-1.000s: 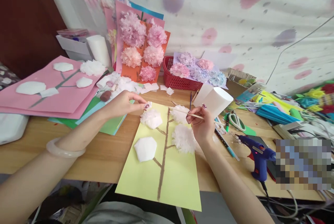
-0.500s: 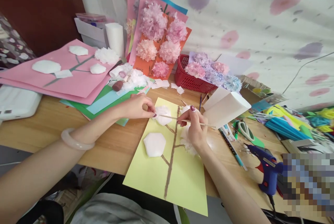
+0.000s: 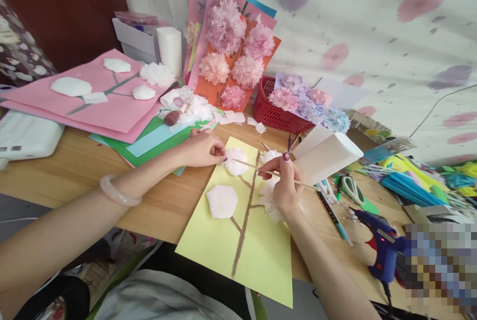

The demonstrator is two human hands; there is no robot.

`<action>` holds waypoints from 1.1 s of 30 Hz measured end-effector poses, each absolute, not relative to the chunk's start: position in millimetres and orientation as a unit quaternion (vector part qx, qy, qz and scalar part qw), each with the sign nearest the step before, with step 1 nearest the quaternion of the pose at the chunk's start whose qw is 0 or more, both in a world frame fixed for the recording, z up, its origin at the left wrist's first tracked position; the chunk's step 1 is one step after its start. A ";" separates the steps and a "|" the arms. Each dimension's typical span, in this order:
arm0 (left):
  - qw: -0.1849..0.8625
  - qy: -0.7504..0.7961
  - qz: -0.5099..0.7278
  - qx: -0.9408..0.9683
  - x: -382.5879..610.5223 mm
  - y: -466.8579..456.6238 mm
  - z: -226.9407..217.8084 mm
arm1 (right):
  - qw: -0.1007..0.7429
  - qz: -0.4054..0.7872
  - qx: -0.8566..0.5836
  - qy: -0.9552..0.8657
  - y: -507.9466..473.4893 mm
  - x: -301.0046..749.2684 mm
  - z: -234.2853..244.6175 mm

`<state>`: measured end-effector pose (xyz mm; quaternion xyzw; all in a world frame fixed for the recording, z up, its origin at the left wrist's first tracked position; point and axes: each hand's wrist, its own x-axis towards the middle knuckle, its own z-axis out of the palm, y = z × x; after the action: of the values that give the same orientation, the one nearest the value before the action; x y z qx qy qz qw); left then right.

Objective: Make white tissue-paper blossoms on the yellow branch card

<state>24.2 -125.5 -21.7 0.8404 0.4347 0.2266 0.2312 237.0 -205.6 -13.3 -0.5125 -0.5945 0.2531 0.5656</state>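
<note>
A yellow sheet [image 3: 208, 245] with a painted brown branch [image 3: 242, 230] lies on the desk before me. My right hand [image 3: 285, 186] is closed round a thin wooden stick [image 3: 248, 163], whose tip points left onto a white tissue flower [image 3: 236, 162] at the sheet's upper left. At that flower's left edge, my left hand [image 3: 206, 148] pinches the white tissue paper; the fingertips partly hide it. Below sits a flat white tissue stack [image 3: 222, 201]. Fluffy white tissue flowers [image 3: 269, 196] on the right side are partly covered by my right hand.
A blue glue gun [image 3: 383, 240] stands at the right, near scissors [image 3: 352, 188] and a pen [image 3: 335, 220]. Behind are a white paper roll [image 3: 328, 156] and a red basket [image 3: 278, 114] of tissue flowers. Pink sheets [image 3: 112, 116] with white tissue lie at the left.
The whole view has shifted slightly, so things appear a little further right. Both hands keep their hold, with the stick's tip still at the upper left flower.
</note>
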 end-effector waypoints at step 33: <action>0.242 0.409 0.221 0.852 21.5 -134.1 -18.9 | 0.287 -0.037 -0.563 -0.775 -151.6 173.3 43.0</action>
<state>21.5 -134.1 -18.9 0.8517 0.4089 0.2213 0.2417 173.3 -151.6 43.0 -0.5625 -0.7745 -0.0373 0.2869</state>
